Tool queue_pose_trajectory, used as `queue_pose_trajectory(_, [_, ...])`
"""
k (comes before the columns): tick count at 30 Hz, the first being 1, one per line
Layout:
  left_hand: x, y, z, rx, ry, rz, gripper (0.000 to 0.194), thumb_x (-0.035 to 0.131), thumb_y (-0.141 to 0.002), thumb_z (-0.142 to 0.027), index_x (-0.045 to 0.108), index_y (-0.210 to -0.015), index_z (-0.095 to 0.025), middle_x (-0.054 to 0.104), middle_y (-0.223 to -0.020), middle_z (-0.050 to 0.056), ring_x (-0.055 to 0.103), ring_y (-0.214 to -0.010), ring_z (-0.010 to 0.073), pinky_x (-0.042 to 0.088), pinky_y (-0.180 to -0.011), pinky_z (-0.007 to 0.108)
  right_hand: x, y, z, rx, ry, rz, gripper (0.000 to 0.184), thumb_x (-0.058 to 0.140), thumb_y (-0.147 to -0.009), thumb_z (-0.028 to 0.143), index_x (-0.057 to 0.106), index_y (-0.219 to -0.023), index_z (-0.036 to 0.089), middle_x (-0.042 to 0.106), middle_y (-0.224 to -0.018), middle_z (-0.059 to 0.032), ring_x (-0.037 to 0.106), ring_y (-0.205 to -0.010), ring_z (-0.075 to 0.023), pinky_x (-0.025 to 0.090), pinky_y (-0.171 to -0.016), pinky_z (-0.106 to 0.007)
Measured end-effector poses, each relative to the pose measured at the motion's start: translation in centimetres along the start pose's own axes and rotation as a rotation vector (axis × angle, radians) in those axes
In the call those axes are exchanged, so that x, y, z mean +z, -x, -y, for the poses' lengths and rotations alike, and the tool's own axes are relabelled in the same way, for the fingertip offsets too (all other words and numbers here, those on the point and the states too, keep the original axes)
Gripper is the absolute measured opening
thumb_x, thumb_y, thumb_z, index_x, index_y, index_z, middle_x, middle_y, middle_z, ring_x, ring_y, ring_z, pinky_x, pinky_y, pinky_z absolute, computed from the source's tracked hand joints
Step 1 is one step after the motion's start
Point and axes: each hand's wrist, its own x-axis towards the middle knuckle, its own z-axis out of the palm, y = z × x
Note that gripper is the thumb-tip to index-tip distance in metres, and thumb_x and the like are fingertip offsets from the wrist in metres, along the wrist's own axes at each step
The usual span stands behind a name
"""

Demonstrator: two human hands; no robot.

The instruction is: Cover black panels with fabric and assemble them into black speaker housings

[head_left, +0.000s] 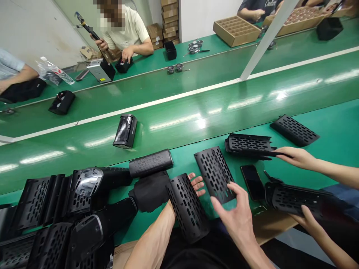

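My left hand is partly hidden behind a curved black perforated cover. The cover lies across my wrist, tilted over the table edge, and my fingers show past its right side; the thumb is out of sight. My right hand has thumb and fingers wide apart around the lower corner of a second perforated cover. Its fingertips meet that cover's right edge. Left of my hands sit a dark foam-like sheet and a black speaker-like housing.
Black housings and perforated covers are piled at left. A phone lies at right, near a co-worker's hands holding black parts. A finished-looking black unit stands on the green belt. People sit across, beside a divided carton.
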Motion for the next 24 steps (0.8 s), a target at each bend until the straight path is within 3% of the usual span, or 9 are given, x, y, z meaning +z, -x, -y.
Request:
queue_pose_trajectory(3, [-0.8, -0.2, 0.0, 0.007, 0.006, 0.044, 0.033, 0.045, -0.100, -0.029, 0.076, -0.109, -0.021, 0.077, -0.117, 0.014, 0.074, -0.102, 0.0286, 0.054, -0.094, 0.045, 1.9, -2.1, -3.1, -0.012, 0.068, -0.113, 0.055, 0.075, -0.087, 0.051, 0.054, -0.127, 0.018, 0.058, -0.133, -0.0207, 0.053, -0.132, -0.0395, 0.047, -0.109, -0.061])
queue_pose_trajectory(8, [-0.4, -0.1, -0.4, 0.013, 0.008, 0.077, 0.032, 0.047, -0.100, -0.030, 0.074, -0.113, -0.020, 0.076, -0.120, 0.015, 0.073, -0.102, 0.0280, 0.053, -0.096, 0.047, 4.3, -2.8, -6.0, -0.023, 0.103, -0.122, 0.056, 0.074, -0.087, 0.049, 0.054, -0.128, 0.017, 0.056, -0.138, -0.0218, 0.050, -0.134, -0.0398, 0.044, -0.111, -0.061])
queue_pose_trajectory(11, [0.0, 0.0, -0.5, 0.024, 0.010, 0.081, 0.031, 0.048, -0.100, -0.029, 0.074, -0.113, -0.020, 0.076, -0.120, 0.014, 0.073, -0.103, 0.0280, 0.053, -0.097, 0.046, 4.3, -2.7, -5.9, -0.016, 0.098, -0.111, 0.058, 0.073, -0.088, 0.051, 0.053, -0.130, 0.016, 0.055, -0.138, -0.0228, 0.049, -0.135, -0.0405, 0.043, -0.112, -0.063])
queue_pose_trajectory(15, [0.4, -0.2, -0.4, 0.028, 0.010, 0.075, 0.031, 0.047, -0.101, -0.029, 0.075, -0.111, -0.019, 0.077, -0.117, 0.014, 0.073, -0.103, 0.0281, 0.053, -0.096, 0.046, 2.1, -1.9, -3.9, 0.008, 0.064, -0.089, 0.055, 0.071, -0.090, 0.057, 0.057, -0.126, 0.017, 0.054, -0.136, -0.0221, 0.048, -0.135, -0.0421, 0.042, -0.112, -0.066])
queue_pose_trajectory(17, [0.6, -0.5, -0.3, 0.041, 0.013, 0.073, 0.032, 0.046, -0.102, -0.028, 0.075, -0.110, -0.019, 0.078, -0.115, 0.014, 0.074, -0.103, 0.0277, 0.053, -0.097, 0.046, 0.6, -0.6, -2.0, -0.006, 0.022, -0.006, 0.042, 0.068, -0.094, 0.055, 0.060, -0.118, 0.022, 0.059, -0.128, -0.0160, 0.057, -0.127, -0.0364, 0.049, -0.108, -0.059])
queue_pose_trajectory(19, [0.7, -0.8, 0.0, 0.060, 0.019, 0.073, 0.032, 0.046, -0.102, -0.027, 0.076, -0.109, -0.020, 0.078, -0.114, 0.013, 0.073, -0.104, 0.0270, 0.053, -0.100, 0.046, -0.5, 1.1, -0.1, -0.014, -0.026, 0.168, 0.037, 0.069, -0.094, 0.053, 0.061, -0.118, 0.026, 0.063, -0.127, -0.0106, 0.063, -0.122, -0.0308, 0.055, -0.103, -0.051])
queue_pose_trajectory(22, [0.8, -1.3, 0.2, 0.073, 0.029, 0.079, 0.032, 0.045, -0.102, -0.026, 0.076, -0.110, -0.019, 0.078, -0.115, 0.012, 0.073, -0.107, 0.0262, 0.052, -0.102, 0.045, -1.1, 3.4, 2.3, 0.084, -0.098, 0.477, 0.058, 0.074, -0.088, 0.049, 0.053, -0.138, 0.028, 0.058, -0.145, -0.0099, 0.059, -0.134, -0.0305, 0.055, -0.108, -0.050])
queue_pose_trajectory(24, [1.0, -1.5, 0.3, 0.067, 0.033, 0.083, 0.032, 0.046, -0.102, -0.026, 0.075, -0.110, -0.018, 0.078, -0.116, 0.013, 0.073, -0.107, 0.0267, 0.052, -0.102, 0.045, -0.9, 4.1, 3.1, 0.187, -0.133, 0.593, 0.064, 0.072, -0.086, 0.045, 0.049, -0.143, 0.027, 0.057, -0.149, -0.0106, 0.056, -0.139, -0.0314, 0.050, -0.113, -0.053])
